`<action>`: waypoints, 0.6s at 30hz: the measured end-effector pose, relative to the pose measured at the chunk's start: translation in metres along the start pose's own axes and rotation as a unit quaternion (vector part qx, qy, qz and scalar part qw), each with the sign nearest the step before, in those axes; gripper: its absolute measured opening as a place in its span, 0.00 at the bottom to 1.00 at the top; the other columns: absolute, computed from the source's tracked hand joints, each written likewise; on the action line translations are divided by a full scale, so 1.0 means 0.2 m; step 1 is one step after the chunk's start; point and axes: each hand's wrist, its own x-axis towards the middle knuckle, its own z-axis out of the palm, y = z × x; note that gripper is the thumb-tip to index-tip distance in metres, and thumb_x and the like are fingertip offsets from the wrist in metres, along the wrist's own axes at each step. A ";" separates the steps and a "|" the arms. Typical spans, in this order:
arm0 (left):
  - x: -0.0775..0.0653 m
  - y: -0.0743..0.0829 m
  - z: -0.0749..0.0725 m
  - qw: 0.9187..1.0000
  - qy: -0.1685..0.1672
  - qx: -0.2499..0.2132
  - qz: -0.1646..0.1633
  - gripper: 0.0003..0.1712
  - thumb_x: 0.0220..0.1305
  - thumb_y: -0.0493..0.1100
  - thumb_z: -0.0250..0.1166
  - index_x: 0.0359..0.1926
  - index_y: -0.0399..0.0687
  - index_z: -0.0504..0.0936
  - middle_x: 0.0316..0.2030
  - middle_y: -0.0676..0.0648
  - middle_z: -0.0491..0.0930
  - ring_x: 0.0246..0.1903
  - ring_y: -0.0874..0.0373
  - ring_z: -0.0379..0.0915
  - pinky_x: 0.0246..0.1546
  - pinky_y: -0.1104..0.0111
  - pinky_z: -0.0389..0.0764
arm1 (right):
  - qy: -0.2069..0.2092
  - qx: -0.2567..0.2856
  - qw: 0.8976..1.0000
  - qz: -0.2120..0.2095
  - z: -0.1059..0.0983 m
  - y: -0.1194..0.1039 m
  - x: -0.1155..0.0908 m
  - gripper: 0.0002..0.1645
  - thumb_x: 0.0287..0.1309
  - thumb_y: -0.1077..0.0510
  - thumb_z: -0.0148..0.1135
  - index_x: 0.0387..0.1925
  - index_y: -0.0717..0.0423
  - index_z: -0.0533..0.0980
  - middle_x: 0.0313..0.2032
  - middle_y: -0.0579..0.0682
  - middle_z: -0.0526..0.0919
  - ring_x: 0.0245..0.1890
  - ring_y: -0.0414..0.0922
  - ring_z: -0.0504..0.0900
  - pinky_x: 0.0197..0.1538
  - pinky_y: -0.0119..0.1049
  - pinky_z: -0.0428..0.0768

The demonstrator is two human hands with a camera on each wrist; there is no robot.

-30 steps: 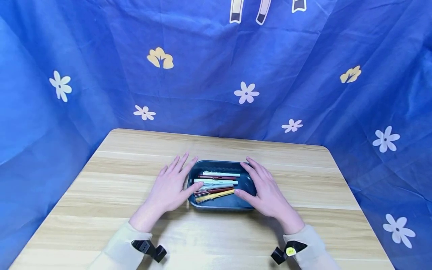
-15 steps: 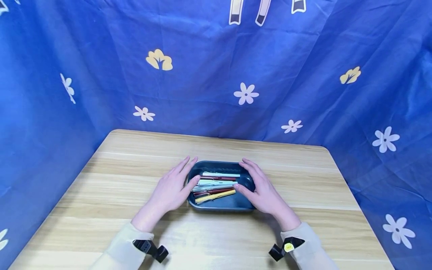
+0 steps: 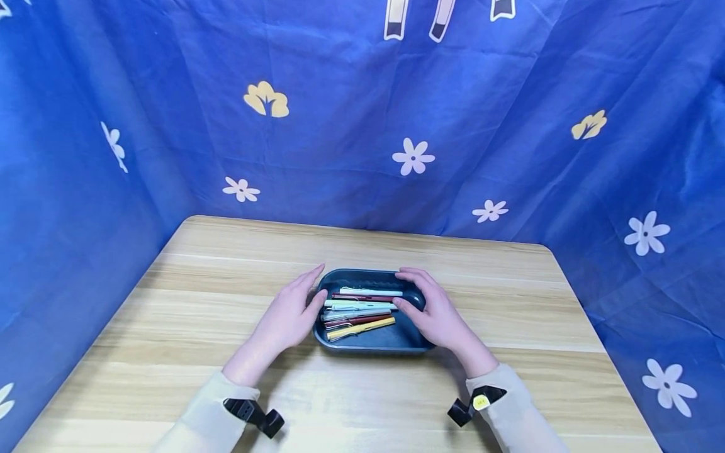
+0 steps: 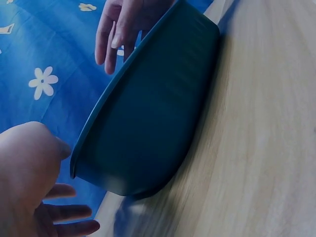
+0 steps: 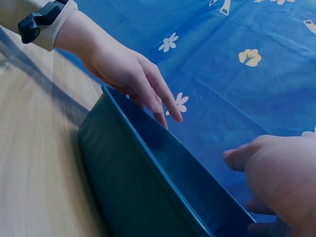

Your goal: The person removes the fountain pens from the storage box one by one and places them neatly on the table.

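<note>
A dark teal tray [image 3: 391, 343] stands on the table, its long side toward me. Several pens lie in it: a white pen [image 3: 374, 292] near the back, a dark red pen [image 3: 370, 319], light-coloured ones, and a yellow pen [image 3: 362, 328] in front. My left hand [image 3: 291, 314] is at the tray's left end, thumb near the rim; in the left wrist view its fingers [image 4: 69, 212] extend straight beside the outer wall. My right hand [image 3: 436, 311] is at the right end, its thumb over the tray's inside. Neither hand holds a pen. Both wrist views hide the pens behind the tray's wall.
The wooden table [image 3: 187, 302] extends around the tray on all sides. A blue curtain [image 3: 340, 113] with flowers hangs behind the table and along both sides. Each wrist carries a small black camera [image 3: 255, 415] on a strap over a pale sleeve [image 3: 198, 415].
Both hands have shifted a little leftward or inward around the tray's ends. The left thumb has drawn back from over the pens toward the rim. The pens keep almost the same places.
</note>
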 end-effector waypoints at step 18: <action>-0.01 -0.01 0.06 0.997 0.016 -0.070 -0.028 0.29 0.78 0.40 0.61 0.74 0.30 0.71 0.68 0.29 0.74 0.63 0.35 0.77 0.68 0.45 0.73 | -0.009 0.036 0.999 0.038 0.07 0.01 0.06 0.19 0.71 0.67 0.66 0.61 0.65 0.81 0.62 0.57 0.82 0.64 0.53 0.79 0.67 0.58 0.77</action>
